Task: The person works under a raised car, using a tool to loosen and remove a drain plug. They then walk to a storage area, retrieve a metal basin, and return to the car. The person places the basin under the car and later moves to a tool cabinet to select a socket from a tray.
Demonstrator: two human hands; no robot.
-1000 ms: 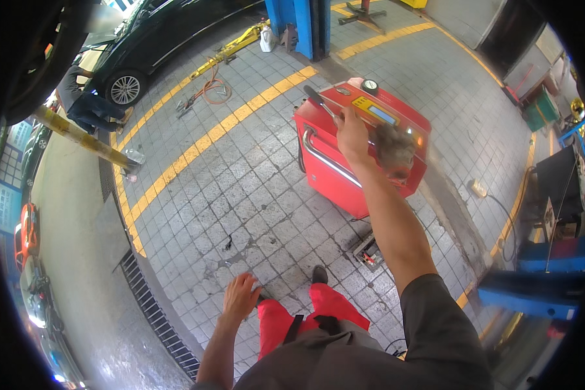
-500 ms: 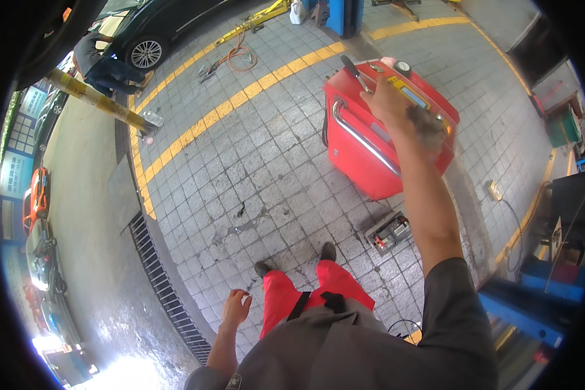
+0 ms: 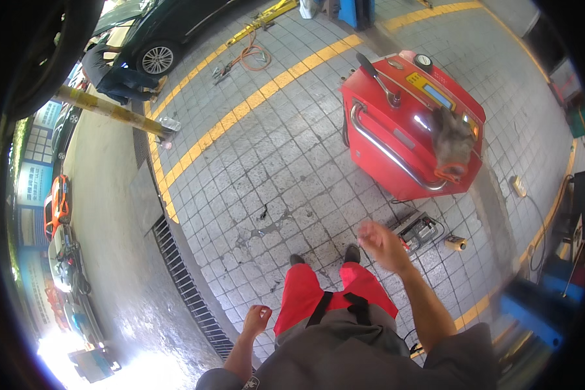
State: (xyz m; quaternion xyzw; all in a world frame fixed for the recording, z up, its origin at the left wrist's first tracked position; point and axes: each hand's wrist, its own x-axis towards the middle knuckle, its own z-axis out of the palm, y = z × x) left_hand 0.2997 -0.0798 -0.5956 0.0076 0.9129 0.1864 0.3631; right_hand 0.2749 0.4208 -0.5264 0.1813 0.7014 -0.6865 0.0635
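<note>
My right hand [image 3: 385, 248] hangs over the floor in front of me, near a grey open case [image 3: 422, 229] with dark and red parts in it. Its fingers are somewhat blurred but look loosely apart, and no tool shows in them. Low at my left side, my left hand [image 3: 258, 320] has its fingers curled in, with nothing visible in it. Beyond both hands stands a red machine [image 3: 387, 146] with a chrome bar handle, a display and a round gauge. A ratchet wrench [image 3: 378, 78] with a black handle lies on its top, beside a rumpled grey glove-like cloth [image 3: 452, 140].
A small yellowish cylinder [image 3: 456, 243] lies beside the case. A yellow socket box [image 3: 518, 186] trails a cord at right. A floor grate [image 3: 185, 279], striped post [image 3: 110, 112] and orange hose [image 3: 257, 57] lie leftward. Another person [image 3: 114, 75] crouches by a dark car [image 3: 182, 23].
My right hand has left the ratchet wrench on the red machine and come back toward my body. My left hand's fingers have curled in more. The whole view has shifted slightly.
</note>
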